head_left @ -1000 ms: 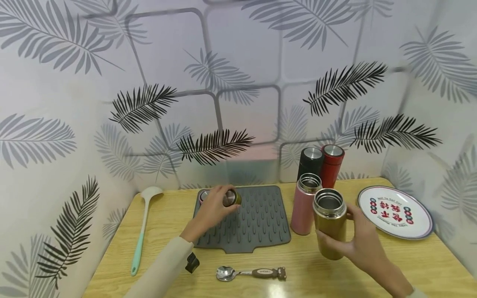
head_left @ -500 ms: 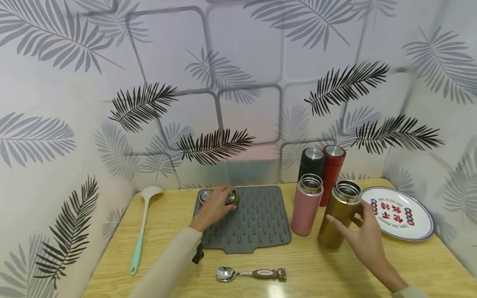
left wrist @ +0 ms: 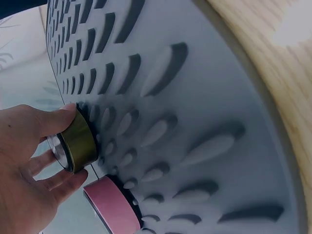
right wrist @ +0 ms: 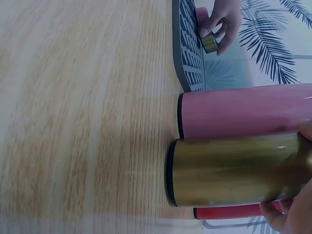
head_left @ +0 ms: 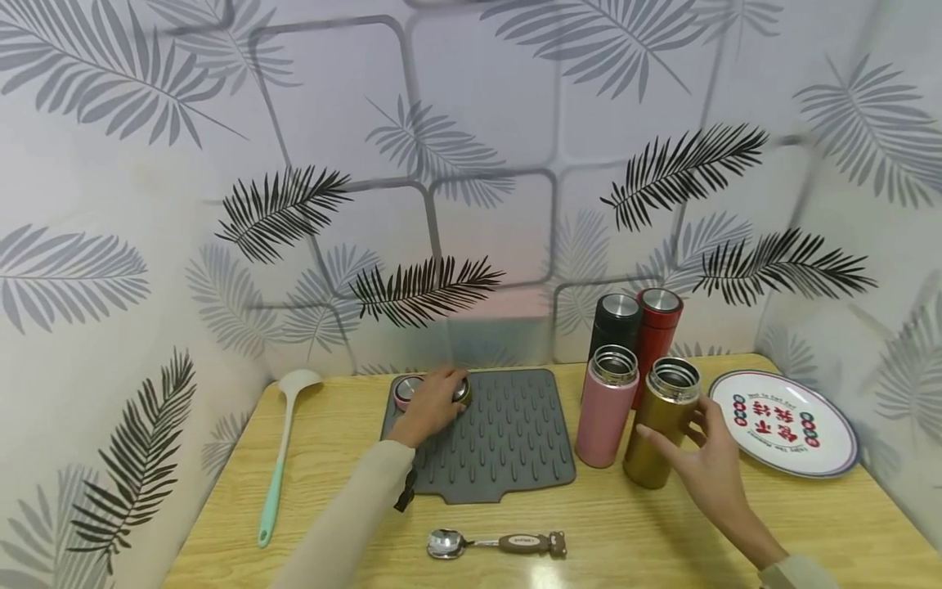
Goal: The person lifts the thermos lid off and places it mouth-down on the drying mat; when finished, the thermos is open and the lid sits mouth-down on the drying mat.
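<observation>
My left hand (head_left: 432,406) pinches a gold thermos lid (left wrist: 81,144) between thumb and fingers, at the back left of a dark grey ridged drying mat (head_left: 515,442). A pink lid (left wrist: 111,204) sits right beside it on the mat. My right hand (head_left: 712,468) grips an uncapped gold thermos (head_left: 653,438) around its side from the right. The thermos is upright, its black base (right wrist: 170,173) down at the table. Just left of it stands an uncapped pink thermos (head_left: 605,417), its steel threaded neck showing.
Behind the two thermoses stand a capped black thermos (head_left: 615,327) and a capped red one (head_left: 657,331). At the right lies a white plate (head_left: 824,446) with printed characters. A spoon (head_left: 526,542) lies in front of the mat, and a ladle (head_left: 278,470) at the left.
The gold thermos has gone right and back from its spot in front, then slightly left toward the pink one. My left hand has shifted slightly right, keeping its pinch on the gold lid.
</observation>
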`<state>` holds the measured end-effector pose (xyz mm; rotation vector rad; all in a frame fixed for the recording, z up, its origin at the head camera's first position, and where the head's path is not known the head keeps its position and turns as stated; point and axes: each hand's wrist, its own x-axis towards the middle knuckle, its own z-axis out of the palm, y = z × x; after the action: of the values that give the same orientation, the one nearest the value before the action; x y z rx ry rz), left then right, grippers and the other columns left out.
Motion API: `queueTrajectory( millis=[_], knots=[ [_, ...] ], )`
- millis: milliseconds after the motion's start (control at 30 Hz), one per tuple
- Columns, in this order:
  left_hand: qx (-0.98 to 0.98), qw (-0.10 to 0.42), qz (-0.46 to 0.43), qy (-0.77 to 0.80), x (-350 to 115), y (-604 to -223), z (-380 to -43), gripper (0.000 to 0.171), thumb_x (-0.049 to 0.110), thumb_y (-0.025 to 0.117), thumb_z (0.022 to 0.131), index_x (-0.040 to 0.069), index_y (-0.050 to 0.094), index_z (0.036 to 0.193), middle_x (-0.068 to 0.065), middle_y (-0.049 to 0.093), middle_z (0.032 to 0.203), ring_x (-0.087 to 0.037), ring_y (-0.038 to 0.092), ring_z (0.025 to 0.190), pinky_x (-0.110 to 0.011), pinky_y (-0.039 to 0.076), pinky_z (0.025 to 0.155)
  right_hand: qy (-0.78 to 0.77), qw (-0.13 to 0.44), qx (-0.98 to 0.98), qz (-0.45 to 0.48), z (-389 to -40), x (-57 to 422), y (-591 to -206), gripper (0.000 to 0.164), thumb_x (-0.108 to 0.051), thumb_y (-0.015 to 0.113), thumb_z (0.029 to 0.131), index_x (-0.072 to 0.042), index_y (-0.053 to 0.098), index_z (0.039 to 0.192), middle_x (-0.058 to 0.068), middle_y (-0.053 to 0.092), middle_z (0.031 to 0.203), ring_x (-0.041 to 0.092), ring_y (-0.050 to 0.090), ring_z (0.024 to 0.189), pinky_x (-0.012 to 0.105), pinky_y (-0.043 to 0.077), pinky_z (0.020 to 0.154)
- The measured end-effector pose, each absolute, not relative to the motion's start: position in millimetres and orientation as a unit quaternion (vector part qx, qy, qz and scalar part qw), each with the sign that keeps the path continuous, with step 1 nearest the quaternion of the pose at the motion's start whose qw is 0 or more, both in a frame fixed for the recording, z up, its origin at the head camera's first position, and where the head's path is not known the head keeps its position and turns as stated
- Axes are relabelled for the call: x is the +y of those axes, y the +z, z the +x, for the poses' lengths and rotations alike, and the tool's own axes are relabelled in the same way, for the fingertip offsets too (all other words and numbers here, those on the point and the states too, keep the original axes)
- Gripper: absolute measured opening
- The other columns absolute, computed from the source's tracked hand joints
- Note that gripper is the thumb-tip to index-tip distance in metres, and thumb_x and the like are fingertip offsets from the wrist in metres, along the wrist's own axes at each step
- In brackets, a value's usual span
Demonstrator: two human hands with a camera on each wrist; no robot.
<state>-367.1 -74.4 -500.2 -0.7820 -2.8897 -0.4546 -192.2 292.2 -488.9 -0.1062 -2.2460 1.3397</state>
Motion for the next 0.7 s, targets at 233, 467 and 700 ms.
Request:
queueTrajectory(
  millis=[233, 467, 700],
  knots=[
    [-0.961, 0.054, -0.231, -0.139, -69, -503, -372, 0.055, 0.014, 0.078, 0.095, 0.004, 0.057, 0.145, -0.018, 0.058, 0.146, -0.038, 0.054, 0.137, -0.053, 0.045, 0.113, 0.491, 0.258, -0.831, -0.044, -194, 295, -491, 0.076, -0.014, 0.086, 0.089, 0.002, 0.042, 0.149, 0.011, 0.054, 0.141, -0.013, 0.045, 0.114, 0.001, 0.039, 0.094],
    [-0.96, 0.052, -0.227, -0.154, -70, -506, -375, 0.053, 0.016, 0.077, 0.097, 0.002, 0.058, 0.144, -0.019, 0.059, 0.143, -0.039, 0.057, 0.133, -0.054, 0.048, 0.109, 0.499, 0.253, -0.829, -0.022, -201, 298, -497, 0.082, -0.013, 0.085, 0.089, -0.001, 0.037, 0.154, 0.011, 0.052, 0.146, -0.009, 0.046, 0.119, 0.002, 0.039, 0.096],
    [-0.958, 0.059, -0.22, -0.173, -69, -507, -375, 0.051, 0.018, 0.078, 0.096, 0.001, 0.06, 0.141, -0.021, 0.061, 0.139, -0.039, 0.059, 0.129, -0.054, 0.049, 0.107, 0.491, 0.26, -0.831, -0.017, -205, 298, -500, 0.081, -0.016, 0.085, 0.09, -0.001, 0.038, 0.154, 0.01, 0.054, 0.143, -0.009, 0.047, 0.118, 0.004, 0.04, 0.096]
  ],
)
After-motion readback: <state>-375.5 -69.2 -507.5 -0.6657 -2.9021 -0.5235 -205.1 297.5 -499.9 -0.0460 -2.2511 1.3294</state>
